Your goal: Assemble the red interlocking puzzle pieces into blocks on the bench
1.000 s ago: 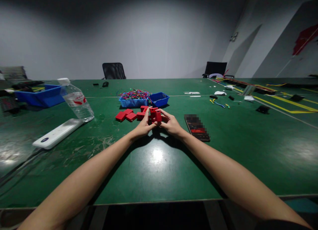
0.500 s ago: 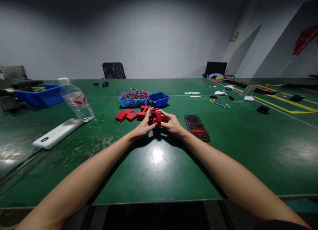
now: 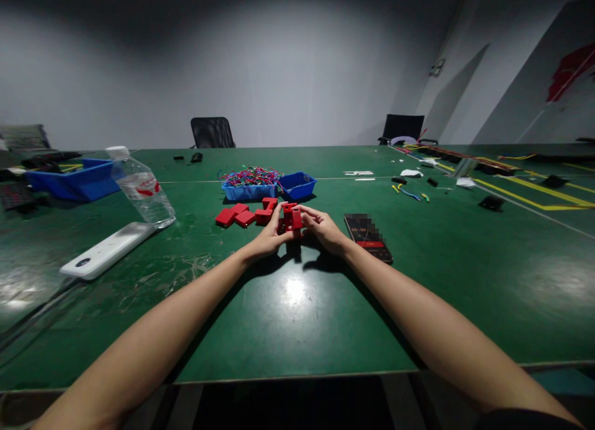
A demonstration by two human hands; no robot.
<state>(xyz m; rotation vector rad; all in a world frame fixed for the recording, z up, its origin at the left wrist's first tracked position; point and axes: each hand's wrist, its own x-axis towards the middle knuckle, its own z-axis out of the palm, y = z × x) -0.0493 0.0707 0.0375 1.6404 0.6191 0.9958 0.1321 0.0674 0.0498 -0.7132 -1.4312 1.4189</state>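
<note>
Above the green desk (image 3: 353, 318), a red part (image 3: 292, 218) is held upright, long axis near vertical, between parted left fingers (image 3: 277, 214). Right fingers (image 3: 313, 213) are curled beside it (grip unclear).

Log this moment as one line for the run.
left hand: holding red piece | right hand: fingers at it | nearby: red blocks, phone

The left hand (image 3: 269, 239) holds a red part (image 3: 292, 217) above the desk (image 3: 297, 331), and the right hand (image 3: 324, 233) has its fingers at that part's right side. Left of the red part lie red blocks (image 3: 245, 217); behind it, a wire-filled blue bin (image 3: 251, 193); to its right, a phone (image 3: 367, 239).
</note>
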